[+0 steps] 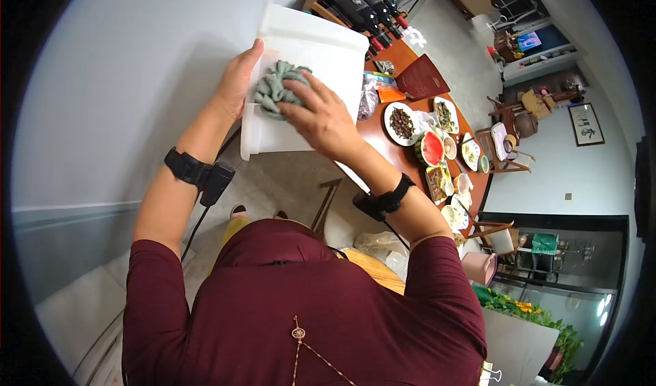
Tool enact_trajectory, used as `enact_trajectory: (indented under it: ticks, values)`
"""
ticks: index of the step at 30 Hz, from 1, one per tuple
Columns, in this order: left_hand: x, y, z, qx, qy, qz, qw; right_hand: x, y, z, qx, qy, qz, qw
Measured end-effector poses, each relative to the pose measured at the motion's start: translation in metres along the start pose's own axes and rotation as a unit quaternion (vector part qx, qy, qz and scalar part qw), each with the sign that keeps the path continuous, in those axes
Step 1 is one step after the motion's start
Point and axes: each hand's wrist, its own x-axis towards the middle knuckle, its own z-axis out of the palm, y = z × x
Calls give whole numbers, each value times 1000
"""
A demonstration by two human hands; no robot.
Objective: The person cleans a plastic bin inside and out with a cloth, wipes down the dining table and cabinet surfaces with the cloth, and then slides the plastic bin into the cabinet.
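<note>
A white plastic box (328, 52) is held up and tilted in front of me, near the wall. My left hand (239, 77) grips its left edge, thumb at the upper side and the other fingers hidden behind it. Against the box's face lies a bunched grey-green cloth (273, 88). My right hand (324, 118) presses on this cloth from the right, its fingers slightly apart and bent over the crumpled folds.
Right of the box, a wooden table (374, 131) carries a plate of dark food (402, 123), a cut watermelon (432, 148) and several other dishes. Dark wine bottles (352, 4) lie behind the box. A chair (345, 211) stands below the table edge.
</note>
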Motion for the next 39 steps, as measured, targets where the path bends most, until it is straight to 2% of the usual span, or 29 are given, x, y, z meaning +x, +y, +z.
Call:
enact_trajectory:
  ticks: [3,7,8,10,11,15,17,21,23,25,27,29,31,32,35,39]
  values:
    - [14,-8,-8,-25,-23,-12,999,3,33,0,-21,42,51,998]
    - [26,-10,-17,16,-4,16,1000,3,90,2,-14,98,193,976]
    - [26,-9,-16,23,1,13,1000,1,96,5,-18,100,192,976]
    - [28,-6,-15,10,4,5,1000,7,97,6,39,91,263,960]
    - [28,-5,-14,-2,12,-6,1000,7,93,10,-12,84,251,964]
    - [30,-1,-10,4,21,-6,1000,19,54,4,15,58,187,981]
    - [28,-2,2,-54,21,-4,998,23,38,0,8,44,143,989]
    - [34,-17,8,-106,-18,-25,994,27,39,-9,46,36,141,988]
    - [36,-25,14,-162,-34,-35,986,30,47,-12,49,56,179,981]
    - [39,-33,19,-144,-9,-38,989,36,65,-12,75,62,213,972]
    - [36,-35,28,-107,-49,-51,992,40,75,-17,194,80,250,945]
    - [36,-41,37,-92,-43,-73,992,44,82,-14,273,108,306,906]
    - [32,-46,48,-77,-22,-51,995,52,82,-13,246,105,260,928]
    - [39,-52,46,-96,-25,-66,993,51,88,-4,205,101,213,950]
    - [46,-51,41,-133,-16,-92,987,49,78,1,83,50,153,983]
    - [55,-43,32,-159,-35,-101,982,40,61,-16,73,-14,134,988]
